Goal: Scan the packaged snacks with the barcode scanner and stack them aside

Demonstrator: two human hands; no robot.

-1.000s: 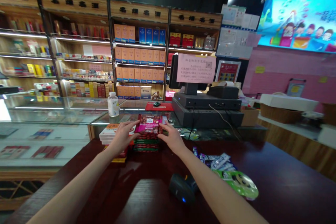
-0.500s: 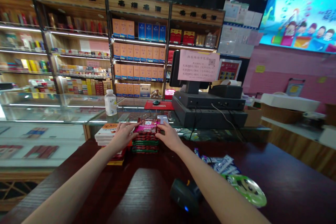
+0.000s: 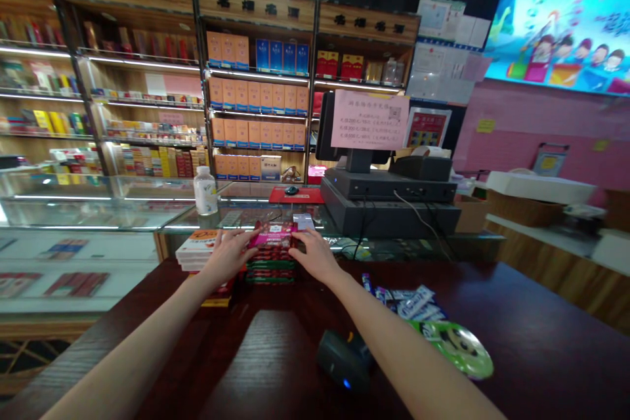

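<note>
our left hand (image 3: 226,257) and our right hand (image 3: 315,257) lie with fingers spread, not pressed together, their tips at opposite edges of a red snack packet (image 3: 272,235); we cannot tell whether they pinch it. the packet sits on top of a stack of red and green packets (image 3: 270,270), which stands on our dark wood counter (image 3: 266,348). just left of the stack is a pile of boxes (image 3: 197,251), and just beyond the red packet, on the glass display counter (image 3: 93,205), lies a small pale rectangular item (image 3: 304,221). nearer our right arm are a dark handheld barcode scanner (image 3: 343,359), some silvery sachets (image 3: 408,302) and a round green packet (image 3: 455,349). further off stand a water bottle (image 3: 205,191) and a till (image 3: 388,185).
</note>
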